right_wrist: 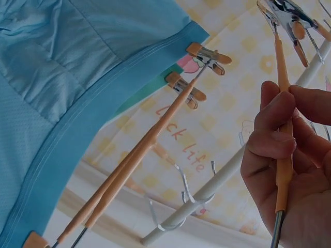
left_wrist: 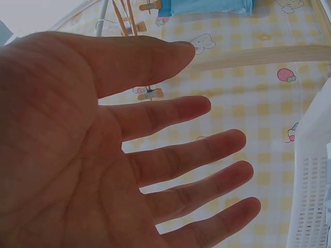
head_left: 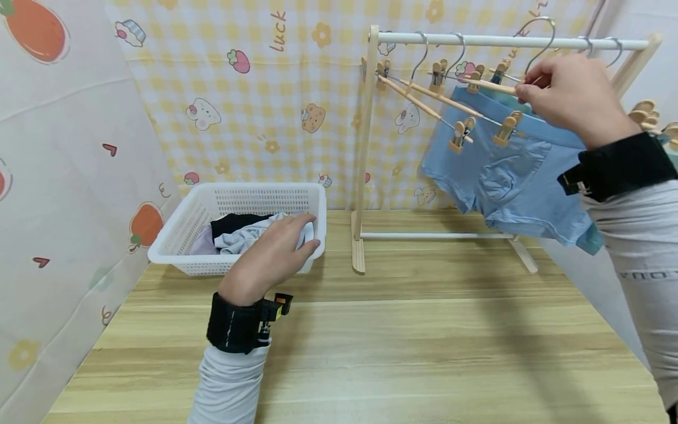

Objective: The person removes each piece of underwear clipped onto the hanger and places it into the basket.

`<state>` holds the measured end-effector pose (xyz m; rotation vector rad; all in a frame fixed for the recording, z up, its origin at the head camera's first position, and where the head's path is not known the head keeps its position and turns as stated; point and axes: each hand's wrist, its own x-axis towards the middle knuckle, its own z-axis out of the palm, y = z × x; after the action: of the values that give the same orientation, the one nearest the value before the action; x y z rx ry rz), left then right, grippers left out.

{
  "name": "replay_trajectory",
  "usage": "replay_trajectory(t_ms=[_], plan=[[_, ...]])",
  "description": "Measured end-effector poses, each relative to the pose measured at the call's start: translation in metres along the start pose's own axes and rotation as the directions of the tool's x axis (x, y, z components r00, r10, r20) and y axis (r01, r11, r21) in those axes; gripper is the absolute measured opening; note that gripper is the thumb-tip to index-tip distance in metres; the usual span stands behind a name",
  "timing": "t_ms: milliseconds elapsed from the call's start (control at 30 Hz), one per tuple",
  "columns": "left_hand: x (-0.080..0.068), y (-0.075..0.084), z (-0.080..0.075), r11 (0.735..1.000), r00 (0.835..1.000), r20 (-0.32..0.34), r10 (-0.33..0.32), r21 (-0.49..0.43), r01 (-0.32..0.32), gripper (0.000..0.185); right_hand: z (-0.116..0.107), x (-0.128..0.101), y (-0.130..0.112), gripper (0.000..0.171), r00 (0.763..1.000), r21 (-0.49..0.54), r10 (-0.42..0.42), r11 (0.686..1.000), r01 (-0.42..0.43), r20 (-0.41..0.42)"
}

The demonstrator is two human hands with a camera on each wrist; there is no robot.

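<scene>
My right hand [head_left: 577, 97] pinches the bar of a clip hanger [right_wrist: 283, 170] between thumb and fingers, up near the rack's rail. The hanger's hook [head_left: 551, 35] is by the rail; I cannot tell whether it hangs on it. No garment shows on the visible part of this hanger. Blue boxer briefs [head_left: 514, 171] hang by clips to the left of that hand, with green fabric [head_left: 590, 240] behind them. My left hand [head_left: 275, 253], fingers straight and spread in the left wrist view, is over the right front side of a white basket [head_left: 185, 259], holding nothing.
Crumpled light-blue cloth [head_left: 238, 240], black cloth [head_left: 238, 222] and lilac cloth [head_left: 203, 242] lie in the basket. The wooden rack [head_left: 365, 135] stands on the table [head_left: 402, 353], its white rail [head_left: 492, 40] bearing several hangers. More clips [head_left: 643, 112] show at the right.
</scene>
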<state>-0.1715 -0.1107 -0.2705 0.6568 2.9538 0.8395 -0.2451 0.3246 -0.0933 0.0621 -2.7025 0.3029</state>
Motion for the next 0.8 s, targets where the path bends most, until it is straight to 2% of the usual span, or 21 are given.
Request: replay_trajectory(t_ms=[200, 367, 800], plan=[[0.001, 0.001, 0.001, 1.0, 1.0, 0.008, -0.004, 0.0, 0.004, 0.052, 0.008, 0.02, -0.014, 0.041, 0.999, 0.004, 0.011, 1.0, -0.012, 0.044], [0.001, 0.002, 0.001, 1.0, 1.0, 0.024, -0.017, -0.011, 0.017, 0.054, 0.012, 0.033, -0.023, 0.043, 0.999, 0.012, -0.003, 1.0, 0.002, 0.04], [0.003, 0.002, 0.002, 1.0, 0.999, 0.038, -0.023, -0.003, 0.023, 0.054, 0.029, 0.055, -0.04, 0.037, 0.994, 0.05, -0.076, 0.996, 0.072, 0.082]])
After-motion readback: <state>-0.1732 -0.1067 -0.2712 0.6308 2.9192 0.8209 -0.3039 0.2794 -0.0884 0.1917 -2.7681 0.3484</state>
